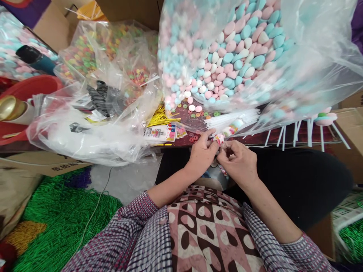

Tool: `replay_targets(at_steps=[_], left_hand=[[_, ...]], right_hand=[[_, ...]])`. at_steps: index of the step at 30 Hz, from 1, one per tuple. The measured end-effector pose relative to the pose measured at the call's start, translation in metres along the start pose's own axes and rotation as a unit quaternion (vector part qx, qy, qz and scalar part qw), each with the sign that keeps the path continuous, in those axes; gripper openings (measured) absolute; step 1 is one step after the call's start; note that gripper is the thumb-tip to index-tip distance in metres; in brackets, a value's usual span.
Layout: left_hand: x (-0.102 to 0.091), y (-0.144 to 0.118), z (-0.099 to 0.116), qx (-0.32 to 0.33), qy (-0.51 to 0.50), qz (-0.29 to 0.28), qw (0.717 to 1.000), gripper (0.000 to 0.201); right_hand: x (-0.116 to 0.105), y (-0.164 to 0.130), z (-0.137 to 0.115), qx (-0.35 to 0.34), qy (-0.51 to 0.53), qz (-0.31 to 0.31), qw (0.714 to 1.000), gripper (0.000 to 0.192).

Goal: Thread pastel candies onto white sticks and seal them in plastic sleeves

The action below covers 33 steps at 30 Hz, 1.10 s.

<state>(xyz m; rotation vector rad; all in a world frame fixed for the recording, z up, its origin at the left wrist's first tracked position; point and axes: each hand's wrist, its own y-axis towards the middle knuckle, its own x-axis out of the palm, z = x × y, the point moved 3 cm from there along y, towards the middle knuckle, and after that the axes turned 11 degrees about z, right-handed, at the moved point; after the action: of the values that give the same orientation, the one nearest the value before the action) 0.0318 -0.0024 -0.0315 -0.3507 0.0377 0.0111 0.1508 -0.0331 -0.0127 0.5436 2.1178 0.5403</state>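
Close together at the table's front edge, my two hands work on a small candy bag (229,131), clear with a colourful print. My left hand (202,151) is closed, with thumb and fingers pinching the bag near its gathered neck. My right hand (239,158) also pinches at the neck, its fingers curled. A printed tail end of the bag (222,170) hangs below the hands. Just beyond lies a bundle of white plastic sticks (246,117). Whether a tie is between my fingertips is hidden.
A large clear bag of pink, blue and white candies (227,68) leans behind. To the left are gold twist ties (161,116), printed cards (160,132), a bag of ring candies (107,49) and a red basin (42,87). White sticks (310,132) overhang the right edge.
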Motion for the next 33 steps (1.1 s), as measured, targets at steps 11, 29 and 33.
replay_targets(at_steps=[11,29,33], left_hand=[[0.003,-0.005,0.005,-0.065,-0.137,-0.142,0.978,0.057],[0.005,-0.007,-0.004,0.072,0.114,-0.081,0.988,0.060],[0.005,-0.008,-0.004,0.067,0.103,-0.090,0.988,0.065]], right_hand=[[-0.001,0.001,0.010,0.155,0.124,-0.002,0.980,0.015],[-0.003,0.007,0.004,-0.030,-0.039,0.012,0.999,0.013],[-0.004,0.008,0.006,-0.044,-0.067,0.023,0.997,0.012]])
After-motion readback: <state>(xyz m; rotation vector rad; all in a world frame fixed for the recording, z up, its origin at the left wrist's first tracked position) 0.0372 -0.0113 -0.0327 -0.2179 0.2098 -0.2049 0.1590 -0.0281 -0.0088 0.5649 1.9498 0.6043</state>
